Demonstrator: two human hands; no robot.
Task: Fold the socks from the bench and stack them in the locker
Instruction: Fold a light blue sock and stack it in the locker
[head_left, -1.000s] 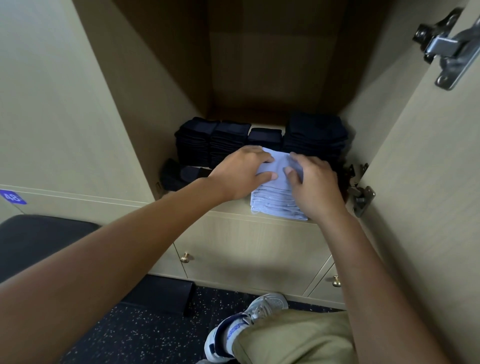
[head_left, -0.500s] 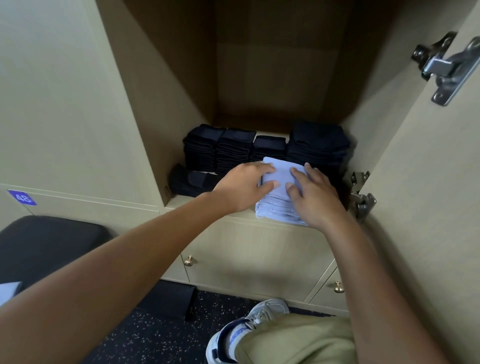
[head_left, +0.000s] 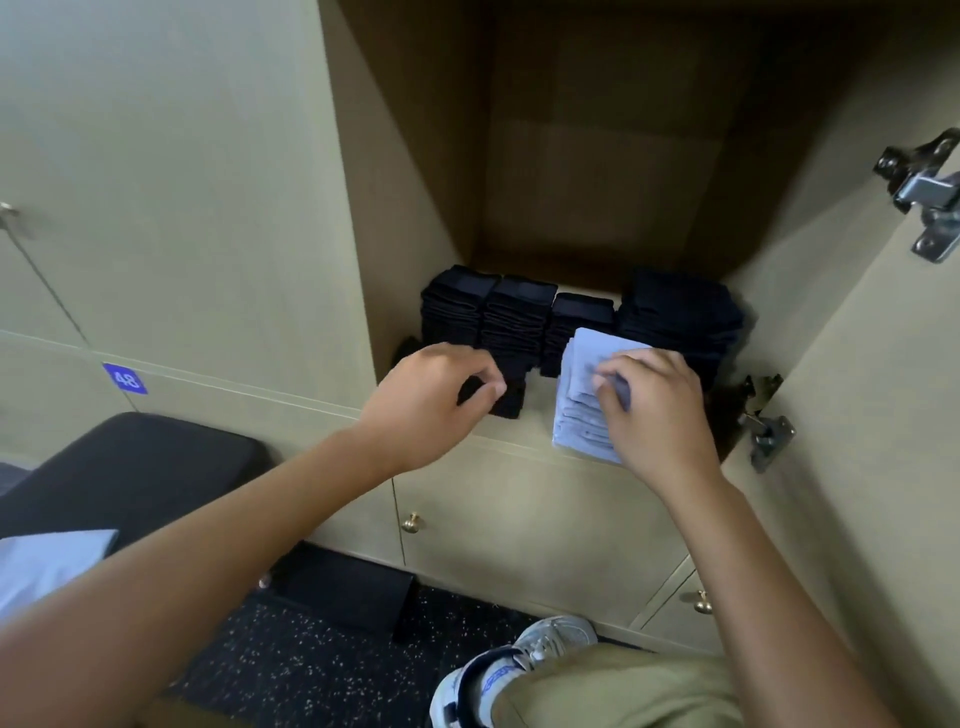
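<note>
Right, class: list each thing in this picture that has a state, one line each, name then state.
Beige wooden locker door: open.
Light blue folded sock stack: on the shelf edge, right hand resting on it.
Dark navy sock piles: stacked behind.
Left hand: pinching a dark sock.

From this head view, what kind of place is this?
Likely a gym or workplace changing room: a numbered tag "48" on a bank of lockers, the open locker holding stacked socks, a padded black bench, and speckled rubber flooring.
</note>
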